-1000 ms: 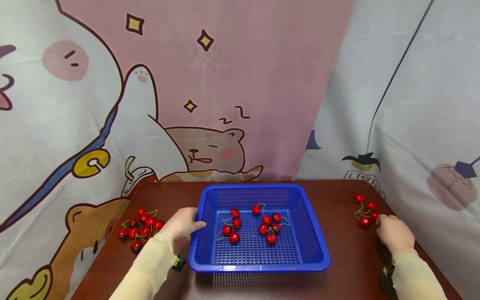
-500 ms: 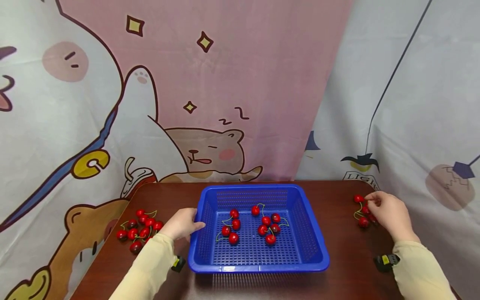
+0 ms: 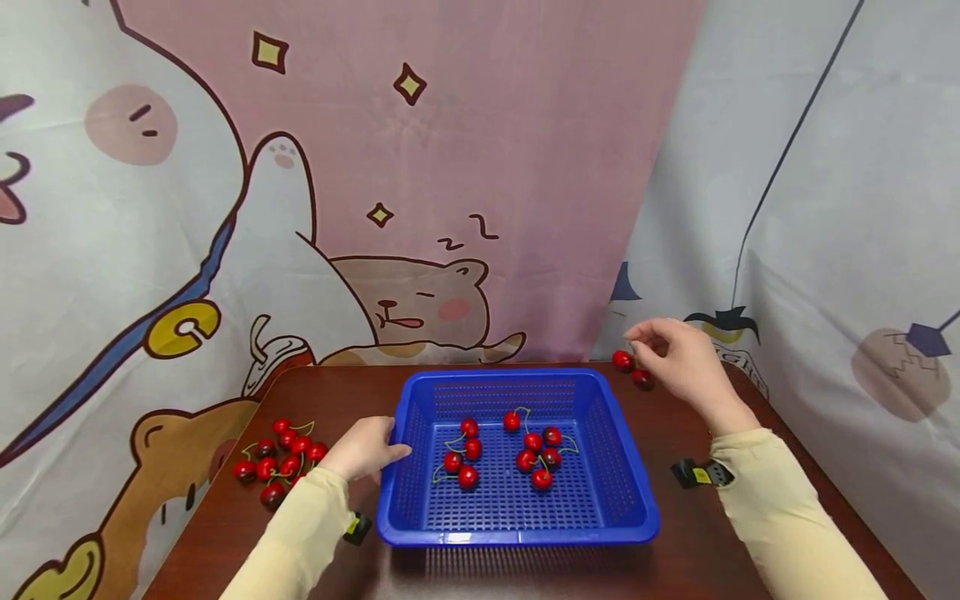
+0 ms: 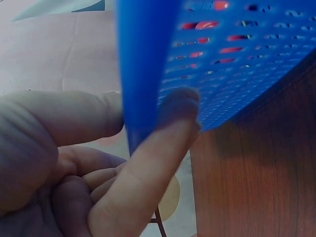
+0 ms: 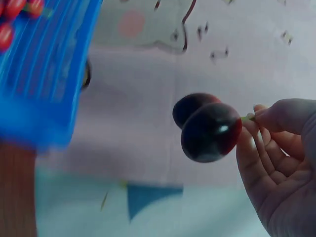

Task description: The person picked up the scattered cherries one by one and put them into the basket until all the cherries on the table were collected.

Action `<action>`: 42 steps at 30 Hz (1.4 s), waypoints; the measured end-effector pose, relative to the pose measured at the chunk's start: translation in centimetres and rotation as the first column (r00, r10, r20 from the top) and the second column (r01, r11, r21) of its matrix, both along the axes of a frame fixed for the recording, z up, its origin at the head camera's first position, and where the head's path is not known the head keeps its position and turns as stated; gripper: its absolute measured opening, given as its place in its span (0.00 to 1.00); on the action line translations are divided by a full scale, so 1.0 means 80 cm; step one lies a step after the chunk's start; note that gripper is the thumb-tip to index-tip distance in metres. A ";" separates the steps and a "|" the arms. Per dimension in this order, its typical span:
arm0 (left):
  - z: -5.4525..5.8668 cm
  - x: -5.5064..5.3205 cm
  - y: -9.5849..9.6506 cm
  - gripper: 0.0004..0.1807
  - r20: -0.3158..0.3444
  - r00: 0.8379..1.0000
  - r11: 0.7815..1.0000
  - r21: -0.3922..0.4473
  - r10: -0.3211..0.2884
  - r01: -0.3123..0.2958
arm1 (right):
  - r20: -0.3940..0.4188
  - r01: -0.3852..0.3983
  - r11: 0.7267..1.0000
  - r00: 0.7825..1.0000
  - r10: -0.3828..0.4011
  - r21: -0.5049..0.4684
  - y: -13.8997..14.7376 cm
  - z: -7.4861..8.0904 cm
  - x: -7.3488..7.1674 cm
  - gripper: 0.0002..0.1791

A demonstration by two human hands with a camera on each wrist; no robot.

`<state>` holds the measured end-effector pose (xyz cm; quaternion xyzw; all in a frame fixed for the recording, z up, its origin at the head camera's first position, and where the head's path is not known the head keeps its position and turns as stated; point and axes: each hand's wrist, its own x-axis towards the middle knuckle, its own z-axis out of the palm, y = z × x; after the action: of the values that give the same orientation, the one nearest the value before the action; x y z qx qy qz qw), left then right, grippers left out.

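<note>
A blue plastic basket [image 3: 517, 537] with perforated sides stands mid-table, several red cherries [image 3: 468, 477] with green stems lying on its floor. My left hand [image 3: 366, 447] pinches the basket's left rim; the left wrist view shows thumb and finger on either side of the blue rim [image 4: 145, 64]. Raised beyond the basket's right back corner, my right hand [image 3: 678, 362] holds a pair of cherries [image 3: 622, 361] by the stem. In the right wrist view the two dark red cherries [image 5: 211, 132] hang from the stem between thumb and fingertips.
A pile of several cherries [image 3: 288, 464] lies on the brown table [image 3: 352, 387] left of the basket, near my left forearm. At the right, my right arm mostly hides the spot where other cherries lay. A printed cloth [image 3: 540, 208] hangs behind the table.
My right hand has lifted a pair of cherries from the right-hand group and moved left and up toward the basket. My left hand and the basket have stayed put.
</note>
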<state>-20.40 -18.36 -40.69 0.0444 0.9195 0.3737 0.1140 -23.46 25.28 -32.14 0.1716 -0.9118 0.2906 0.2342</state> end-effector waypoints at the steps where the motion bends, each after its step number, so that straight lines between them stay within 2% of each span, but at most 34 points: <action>1: 0.000 0.000 0.000 0.16 -0.001 1.000 1.000 0.000 0.000 0.000 | 0.003 -0.024 1.000 1.000 0.024 -0.008 -0.010 0.003 -0.001 0.06; 5: 0.000 0.000 0.001 0.16 0.002 1.000 1.000 -0.001 0.002 -0.002 | 0.019 -0.128 0.992 0.991 0.129 -0.019 -0.048 0.005 -0.006 0.06; 9: 0.000 0.000 0.002 0.17 0.005 1.000 1.000 -0.008 0.002 -0.002 | 0.037 -0.241 0.970 0.970 0.241 -0.022 -0.080 -0.005 -0.013 0.07; 14: 0.000 -0.001 0.002 0.17 0.009 1.000 1.000 -0.010 0.003 -0.003 | 0.086 -0.360 0.933 0.929 0.359 -0.003 -0.109 -0.026 -0.020 0.05; 19: 0.000 -0.001 0.002 0.17 0.010 1.000 1.000 -0.011 -0.005 0.005 | 0.197 -0.446 0.895 0.879 0.434 0.023 -0.129 -0.047 -0.025 0.04; 24: 0.001 0.000 0.001 0.17 0.011 1.000 1.000 -0.015 0.000 0.000 | 0.300 -0.506 0.862 0.826 0.477 0.023 -0.150 -0.061 -0.030 0.05; 31: 0.002 0.001 0.002 0.17 0.010 1.000 1.000 -0.019 -0.002 0.003 | 0.423 -0.548 0.836 0.764 0.487 0.027 -0.171 -0.079 -0.035 0.09; 38: 0.003 0.001 0.002 0.17 0.015 1.000 1.000 -0.009 0.001 0.000 | 0.492 -0.612 0.788 0.707 0.508 0.064 -0.180 -0.104 -0.039 0.09; 42: 0.002 0.001 0.002 0.17 0.014 1.000 1.000 -0.015 -0.002 0.002 | 0.531 -0.627 0.776 0.682 0.504 0.070 -0.183 -0.113 -0.038 0.06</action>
<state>-20.35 -18.19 -40.53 0.0418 0.9214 0.3671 0.1209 -26.49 10.60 -41.21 0.3962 -0.8695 0.2666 -0.1264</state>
